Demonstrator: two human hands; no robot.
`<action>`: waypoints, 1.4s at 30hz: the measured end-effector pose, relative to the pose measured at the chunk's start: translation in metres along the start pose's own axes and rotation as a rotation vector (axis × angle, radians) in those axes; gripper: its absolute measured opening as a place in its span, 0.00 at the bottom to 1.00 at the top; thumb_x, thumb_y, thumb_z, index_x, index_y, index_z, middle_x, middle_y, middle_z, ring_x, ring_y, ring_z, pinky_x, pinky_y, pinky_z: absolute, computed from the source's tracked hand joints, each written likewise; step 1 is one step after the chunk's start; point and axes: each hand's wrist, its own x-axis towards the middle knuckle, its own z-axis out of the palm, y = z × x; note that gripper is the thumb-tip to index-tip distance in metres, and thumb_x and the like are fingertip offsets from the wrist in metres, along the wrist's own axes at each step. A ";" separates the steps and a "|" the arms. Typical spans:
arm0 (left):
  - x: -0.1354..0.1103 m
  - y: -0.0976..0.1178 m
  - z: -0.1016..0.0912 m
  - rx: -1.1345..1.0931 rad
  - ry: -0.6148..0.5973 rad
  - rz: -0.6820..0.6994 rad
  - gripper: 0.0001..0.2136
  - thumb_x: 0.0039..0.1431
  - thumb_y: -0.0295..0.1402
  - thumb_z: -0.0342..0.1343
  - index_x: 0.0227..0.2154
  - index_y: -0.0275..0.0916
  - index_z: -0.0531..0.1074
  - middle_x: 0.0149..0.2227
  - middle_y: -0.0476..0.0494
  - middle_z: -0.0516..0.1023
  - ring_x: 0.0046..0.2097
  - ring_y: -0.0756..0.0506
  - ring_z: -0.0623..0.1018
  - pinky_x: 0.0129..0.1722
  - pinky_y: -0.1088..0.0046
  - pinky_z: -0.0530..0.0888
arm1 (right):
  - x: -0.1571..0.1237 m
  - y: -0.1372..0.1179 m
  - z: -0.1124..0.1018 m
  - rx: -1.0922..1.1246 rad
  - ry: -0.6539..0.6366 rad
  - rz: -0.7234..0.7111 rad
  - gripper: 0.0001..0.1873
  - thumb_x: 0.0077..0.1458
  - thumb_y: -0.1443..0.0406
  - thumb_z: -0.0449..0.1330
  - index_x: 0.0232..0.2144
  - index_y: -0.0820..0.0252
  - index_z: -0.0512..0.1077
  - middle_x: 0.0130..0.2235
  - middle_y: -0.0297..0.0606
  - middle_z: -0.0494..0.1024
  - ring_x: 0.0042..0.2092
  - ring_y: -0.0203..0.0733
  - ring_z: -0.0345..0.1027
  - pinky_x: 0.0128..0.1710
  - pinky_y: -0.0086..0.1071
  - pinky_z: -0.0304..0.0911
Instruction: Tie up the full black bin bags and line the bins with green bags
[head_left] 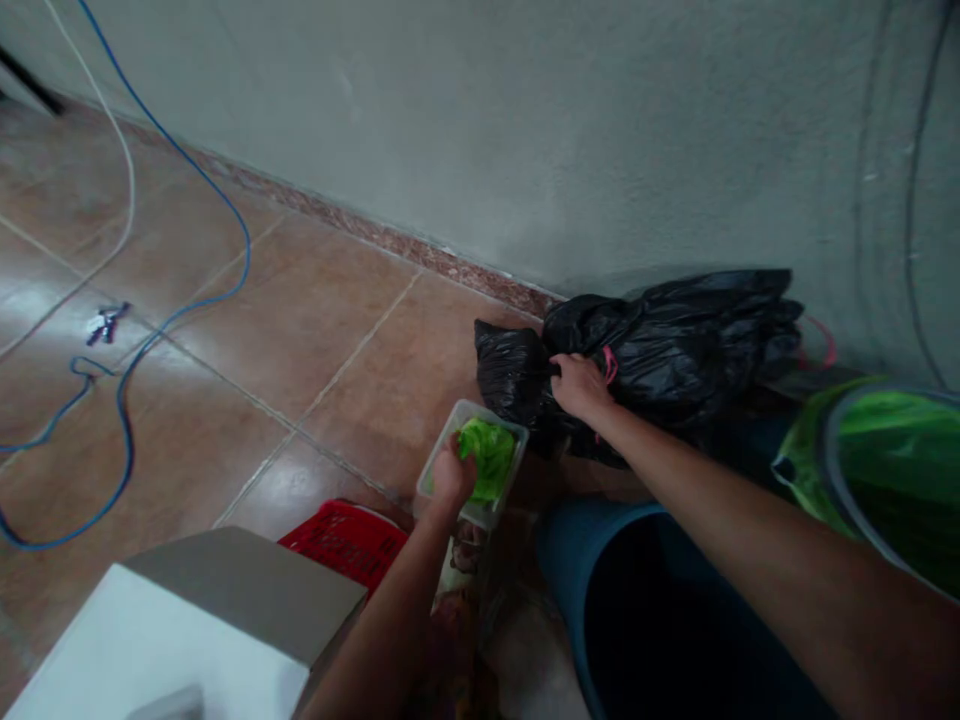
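Observation:
My left hand (455, 472) reaches over the near left side of a clear plastic container (511, 478) on the floor. Its fingers are closed on the edge of a crumpled bright green plastic bag (491, 455) that lies inside. My right hand (579, 387) is stretched forward to the wall, fingers closed on a black garbage bag (517, 365). Beside that hand, a larger black garbage bag (682, 340) with pink ties (610, 365) leans along the wall. My fingertips are partly hidden in both places.
A blue bin (570, 560) stands below my right forearm. Right of it is a bin with a green liner (817, 450). A red basket (349, 540) and a white box (172, 640) stand at lower left. A blue cable (124, 430) and keys (107, 323) lie on the tiles.

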 end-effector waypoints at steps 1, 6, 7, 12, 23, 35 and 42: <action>0.004 0.005 0.000 0.083 -0.003 0.017 0.29 0.60 0.25 0.53 0.65 0.34 0.60 0.53 0.33 0.78 0.53 0.39 0.79 0.51 0.67 0.72 | -0.004 -0.010 -0.004 0.002 0.075 -0.061 0.22 0.59 0.69 0.54 0.54 0.67 0.72 0.54 0.53 0.75 0.57 0.55 0.66 0.58 0.44 0.59; 0.027 0.023 -0.007 0.441 -0.106 0.010 0.19 0.60 0.26 0.50 0.53 0.37 0.74 0.48 0.31 0.80 0.53 0.36 0.79 0.49 0.65 0.73 | -0.033 -0.053 -0.008 0.156 0.080 -0.328 0.17 0.60 0.70 0.53 0.48 0.65 0.75 0.50 0.48 0.77 0.53 0.48 0.67 0.58 0.40 0.59; 0.027 0.023 -0.011 0.466 -0.105 0.014 0.16 0.60 0.26 0.50 0.49 0.36 0.77 0.48 0.30 0.80 0.53 0.36 0.79 0.49 0.65 0.73 | -0.040 -0.059 -0.007 0.191 0.049 -0.358 0.16 0.60 0.71 0.53 0.47 0.64 0.75 0.50 0.46 0.77 0.53 0.47 0.68 0.57 0.38 0.60; -0.009 0.021 -0.046 0.242 0.049 0.192 0.09 0.57 0.30 0.53 0.36 0.39 0.78 0.43 0.36 0.80 0.46 0.39 0.80 0.47 0.65 0.74 | -0.075 -0.079 -0.003 0.298 -0.106 -0.417 0.17 0.58 0.72 0.56 0.49 0.64 0.74 0.50 0.45 0.77 0.51 0.44 0.69 0.55 0.36 0.61; -0.111 0.032 -0.132 -0.418 0.157 0.499 0.07 0.64 0.39 0.50 0.33 0.41 0.64 0.26 0.54 0.66 0.27 0.52 0.67 0.27 0.79 0.63 | -0.139 -0.097 -0.053 0.571 0.006 -0.215 0.14 0.63 0.67 0.50 0.34 0.60 0.76 0.36 0.42 0.81 0.39 0.43 0.74 0.41 0.34 0.64; -0.237 0.092 -0.226 -0.379 -0.066 0.875 0.10 0.59 0.38 0.59 0.40 0.40 0.68 0.33 0.51 0.74 0.32 0.51 0.72 0.35 0.77 0.68 | -0.243 -0.130 -0.185 0.678 0.032 -0.492 0.05 0.53 0.69 0.59 0.31 0.60 0.76 0.30 0.33 0.77 0.34 0.38 0.68 0.37 0.31 0.61; -0.283 0.091 -0.242 0.112 0.190 0.883 0.16 0.53 0.23 0.52 0.44 0.42 0.74 0.42 0.43 0.81 0.43 0.44 0.79 0.46 0.69 0.72 | -0.333 -0.094 -0.267 0.171 0.503 -0.401 0.09 0.50 0.72 0.59 0.31 0.57 0.78 0.31 0.37 0.79 0.40 0.45 0.67 0.47 0.39 0.57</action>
